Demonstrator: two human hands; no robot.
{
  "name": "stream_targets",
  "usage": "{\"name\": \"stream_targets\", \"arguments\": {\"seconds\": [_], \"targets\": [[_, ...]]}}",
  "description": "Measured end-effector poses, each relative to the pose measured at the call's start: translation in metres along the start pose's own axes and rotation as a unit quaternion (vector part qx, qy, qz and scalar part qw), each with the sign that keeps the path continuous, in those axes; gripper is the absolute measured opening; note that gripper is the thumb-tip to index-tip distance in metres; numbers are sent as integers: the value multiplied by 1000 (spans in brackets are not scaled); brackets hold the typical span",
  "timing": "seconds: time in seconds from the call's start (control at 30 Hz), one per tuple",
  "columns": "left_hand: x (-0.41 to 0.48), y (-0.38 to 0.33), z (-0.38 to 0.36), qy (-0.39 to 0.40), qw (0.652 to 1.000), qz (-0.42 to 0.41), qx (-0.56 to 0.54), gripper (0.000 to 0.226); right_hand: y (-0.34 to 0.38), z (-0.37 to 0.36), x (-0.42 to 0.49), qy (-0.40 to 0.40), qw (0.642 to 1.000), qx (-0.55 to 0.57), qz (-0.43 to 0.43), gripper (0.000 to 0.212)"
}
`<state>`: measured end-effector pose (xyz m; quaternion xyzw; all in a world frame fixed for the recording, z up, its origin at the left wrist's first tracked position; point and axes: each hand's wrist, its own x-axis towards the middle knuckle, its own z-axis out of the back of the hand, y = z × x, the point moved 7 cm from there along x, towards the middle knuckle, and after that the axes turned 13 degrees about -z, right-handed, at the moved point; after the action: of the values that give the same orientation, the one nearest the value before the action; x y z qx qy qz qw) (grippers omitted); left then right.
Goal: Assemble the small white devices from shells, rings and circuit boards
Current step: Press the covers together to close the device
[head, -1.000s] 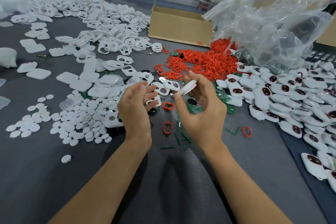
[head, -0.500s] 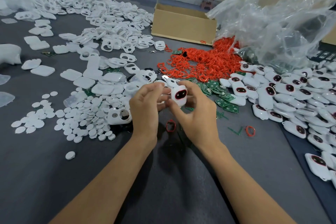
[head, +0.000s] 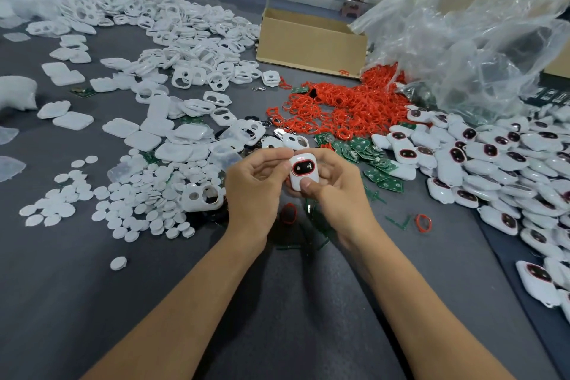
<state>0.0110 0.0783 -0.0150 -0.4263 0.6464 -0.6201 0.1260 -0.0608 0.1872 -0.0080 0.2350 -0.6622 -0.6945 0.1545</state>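
A small white device (head: 301, 170) with a red ring round its dark window is held face up at the table's middle. My right hand (head: 337, 187) grips it from the right, thumb pressed on its lower end. My left hand (head: 256, 185) pinches its left edge with curled fingers. Red rings (head: 348, 108) lie heaped behind, green circuit boards (head: 370, 160) just right of my hands, white shells (head: 185, 49) spread across the left. One red ring (head: 289, 213) lies on the table below my hands.
Assembled devices (head: 499, 163) pile up along the right. Several white round discs (head: 138, 197) lie at the left, a cardboard box (head: 311, 43) stands behind, a clear plastic bag (head: 468, 28) at the back right. A loose red ring (head: 423, 222) lies on the grey table (head: 277, 302).
The right hand turned the white device from edge-on to face up and brought it closer. The left hand came in and took its left edge.
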Motion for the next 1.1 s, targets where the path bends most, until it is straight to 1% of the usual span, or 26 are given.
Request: {"name": "stream_targets", "arguments": {"seconds": [0.1, 0.17, 0.23, 0.3, 0.33, 0.37, 0.43, 0.5, 0.6, 0.67, 0.7, 0.77, 0.8, 0.83, 0.87, 0.9, 0.93, 0.97, 1.03, 1.07, 1.1], "targets": [[-1, 0, -3, 23, 1000, -14, 15, 23, 0, 6, 0, -7, 1000, 23, -15, 38], [-1, 1, -4, 27, 999, -16, 18, 23, 2, 6, -2, -12, 1000, 10, -14, 38], [-1, 3, -4, 22, 1000, -9, 8, 22, 7, 4, -3, -21, 998, -51, 15, 43], [-1, 5, -3, 16, 1000, 2, 15, 19, 13, 1, -6, -36, 988, -135, 62, 52], [0, 8, -2, 8, 1000, 13, 17, 18, 16, 1, -7, -46, 983, -155, 82, 55], [-1, 11, -1, -4, 999, 30, 11, 16, 18, 2, -8, -54, 982, -153, 95, 54], [-1, 17, 0, -20, 997, 68, -9, 12, 19, 5, -8, -52, 990, -91, 97, 47], [-2, 20, -2, -9, 996, 93, -16, 9, 19, 5, -7, -36, 995, -33, 90, 41], [-5, 19, -5, 9, 995, 97, -20, 12, 20, 5, -7, -26, 996, -18, 84, 35], [-4, 18, -2, -6, 996, 89, -6, 14, 20, 8, -7, -46, 994, -35, 90, 32], [-3, 18, 0, -24, 996, 89, -11, 14, 22, 12, -9, -85, 988, -65, 108, 30], [0, 18, 5, -61, 993, 96, -42, 16, 34, 19, -20, -174, 960, -115, 188, 28], [2, 17, 7, -76, 991, 93, -50, 17, 38, 18, -25, -187, 946, -139, 224, 30], [3, 16, 9, -87, 991, 86, -48, 20, 39, 12, -26, -173, 936, -193, 240, 31], [4, 14, 11, -96, 992, 75, -40, 22, 34, -1, -23, -136, 923, -280, 226, 32], [4, 13, 13, -105, 992, 64, -30, 24, 24, -12, -19, -102, 902, -373, 191, 32], [4, 11, 15, -112, 992, 56, -22, 25, 16, -16, -17, -99, 883, -427, 167, 33], [3, 10, 16, -116, 992, 51, -20, 26, 14, -13, -18, -121, 877, -436, 164, 33], [3, 7, 17, -122, 991, 43, -20, 28, 25, -4, -25, -185, 886, -368, 213, 33], [3, 7, 18, -126, 991, 39, -20, 28, 28, -1, -30, -206, 884, -346, 237, 33], [3, 6, 19, -129, 991, 33, -19, 28, 29, -1, -29, -213, 876, -359, 241, 31]]}}
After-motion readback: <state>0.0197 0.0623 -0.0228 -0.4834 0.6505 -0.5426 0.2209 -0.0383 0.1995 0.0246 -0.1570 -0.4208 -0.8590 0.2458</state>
